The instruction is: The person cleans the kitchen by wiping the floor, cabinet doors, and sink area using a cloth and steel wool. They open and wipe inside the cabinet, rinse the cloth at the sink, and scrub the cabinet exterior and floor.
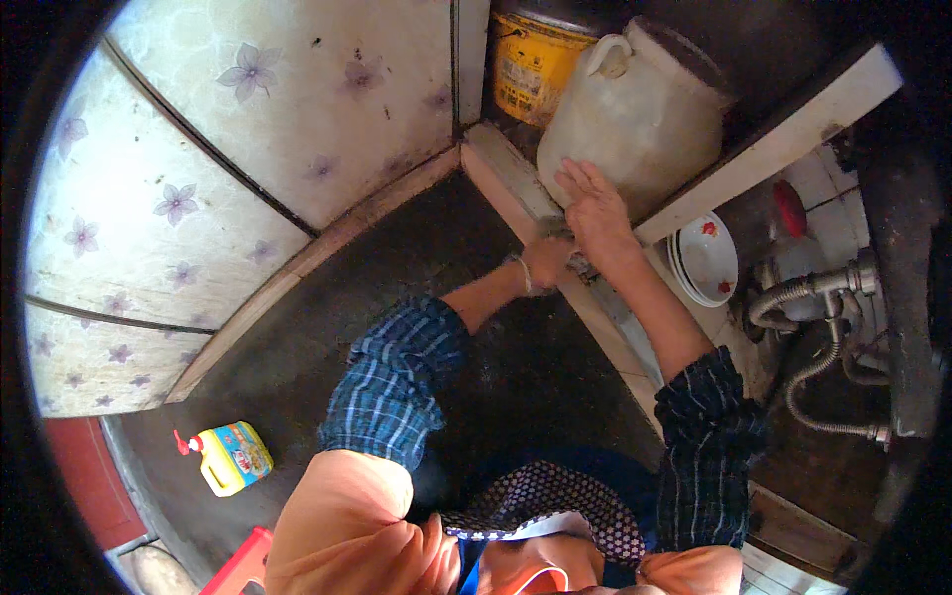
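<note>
My right hand (601, 219) rests with extended fingers against the lower side of a large pale ceramic jar (632, 119). The jar has a looped handle near its wide mouth and stands behind a low tiled ledge (504, 178). Just below and to the left, my left hand (548, 262) is at the ledge's edge, with a bracelet at the wrist. Its fingers are curled, and something greyish (579, 262) shows beside them. Whether the left hand grips it cannot be made out.
A yellow bucket (532, 71) stands behind the jar. Right of a pale upright panel (773, 141) are stacked white bowls (706, 256), a red object (790, 208) and metal hoses (803, 401). A yellow pump bottle (236, 457) and a red plastic stool (242, 561) are at lower left.
</note>
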A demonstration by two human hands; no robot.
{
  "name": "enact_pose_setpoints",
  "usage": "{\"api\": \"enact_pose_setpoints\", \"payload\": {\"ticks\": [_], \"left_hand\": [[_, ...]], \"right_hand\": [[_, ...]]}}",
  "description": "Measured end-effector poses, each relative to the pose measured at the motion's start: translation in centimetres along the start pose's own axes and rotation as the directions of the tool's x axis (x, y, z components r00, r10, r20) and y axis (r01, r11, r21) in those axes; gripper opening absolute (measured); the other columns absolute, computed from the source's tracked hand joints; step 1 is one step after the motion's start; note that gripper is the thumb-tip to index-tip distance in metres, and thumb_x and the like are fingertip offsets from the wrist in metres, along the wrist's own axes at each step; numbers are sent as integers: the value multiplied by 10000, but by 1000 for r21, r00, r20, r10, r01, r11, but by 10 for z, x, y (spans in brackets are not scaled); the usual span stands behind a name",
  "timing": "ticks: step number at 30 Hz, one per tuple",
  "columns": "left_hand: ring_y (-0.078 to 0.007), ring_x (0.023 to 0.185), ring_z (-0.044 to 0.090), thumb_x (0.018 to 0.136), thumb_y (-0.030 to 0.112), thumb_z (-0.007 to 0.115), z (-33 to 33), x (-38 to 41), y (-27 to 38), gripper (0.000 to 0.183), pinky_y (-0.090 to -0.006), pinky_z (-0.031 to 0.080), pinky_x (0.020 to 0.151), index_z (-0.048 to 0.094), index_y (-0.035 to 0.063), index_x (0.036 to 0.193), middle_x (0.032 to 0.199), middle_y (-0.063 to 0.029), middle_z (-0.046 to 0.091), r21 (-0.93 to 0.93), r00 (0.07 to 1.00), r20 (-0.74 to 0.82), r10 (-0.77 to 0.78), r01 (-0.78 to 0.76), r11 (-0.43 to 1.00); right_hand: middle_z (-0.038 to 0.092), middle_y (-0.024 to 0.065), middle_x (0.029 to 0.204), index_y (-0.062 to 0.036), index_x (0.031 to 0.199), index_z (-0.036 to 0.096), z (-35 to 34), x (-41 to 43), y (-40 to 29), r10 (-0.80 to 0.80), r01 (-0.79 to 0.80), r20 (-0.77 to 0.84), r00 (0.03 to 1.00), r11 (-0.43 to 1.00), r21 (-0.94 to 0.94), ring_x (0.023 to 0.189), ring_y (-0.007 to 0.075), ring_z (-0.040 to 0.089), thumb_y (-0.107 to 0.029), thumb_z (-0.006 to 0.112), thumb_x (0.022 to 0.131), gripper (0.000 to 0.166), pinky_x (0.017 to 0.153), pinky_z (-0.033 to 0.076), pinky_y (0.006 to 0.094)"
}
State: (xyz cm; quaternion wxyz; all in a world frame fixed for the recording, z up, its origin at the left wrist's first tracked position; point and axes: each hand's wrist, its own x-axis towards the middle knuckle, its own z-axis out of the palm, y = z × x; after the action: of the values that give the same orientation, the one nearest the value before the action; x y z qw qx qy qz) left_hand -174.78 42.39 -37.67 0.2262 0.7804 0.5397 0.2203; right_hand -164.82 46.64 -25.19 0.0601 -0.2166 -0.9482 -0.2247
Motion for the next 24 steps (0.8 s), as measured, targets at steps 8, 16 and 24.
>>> {"api": "enact_pose_setpoints", "payload": {"ticks": [8, 16, 24], "left_hand": [[-186, 905, 554, 638, 192, 609, -38, -21, -30, 594, -322, 467, 771, 505, 53, 1205, 1026, -72, 579, -664, 844, 528, 94, 341, 665], [-159, 964, 539, 677, 103, 620, -82, -82, 82, 567, -284, 436, 854, 465, 30, 1218, 1064, -70, 568, -775, 795, 598, 103, 541, 326], [-248, 1203, 389, 858, 404, 570, 17, -54, 209, 778, -391, 442, 880, 87, 184, 1427, 1361, -113, 343, -880, 889, 428, 164, 451, -147]], "right_hand": [[623, 87, 983, -58, 759, 680, -22, 4, 2, -73, 48, 241, 968, 993, 110, 1097, 268, 501, -67, 600, 635, 148, 995, 330, 344], [597, 110, 1010, -41, 1043, 558, -132, -125, 7, 303, -557, 480, 823, 594, 580, 992, 272, 560, -71, 621, 740, 311, 836, 462, 352], [525, 96, 1155, -56, 1271, 359, -95, -255, -47, 499, -414, 802, 329, -687, 597, 1052, 212, 521, -282, 759, 689, 742, 894, 429, 345]]}}
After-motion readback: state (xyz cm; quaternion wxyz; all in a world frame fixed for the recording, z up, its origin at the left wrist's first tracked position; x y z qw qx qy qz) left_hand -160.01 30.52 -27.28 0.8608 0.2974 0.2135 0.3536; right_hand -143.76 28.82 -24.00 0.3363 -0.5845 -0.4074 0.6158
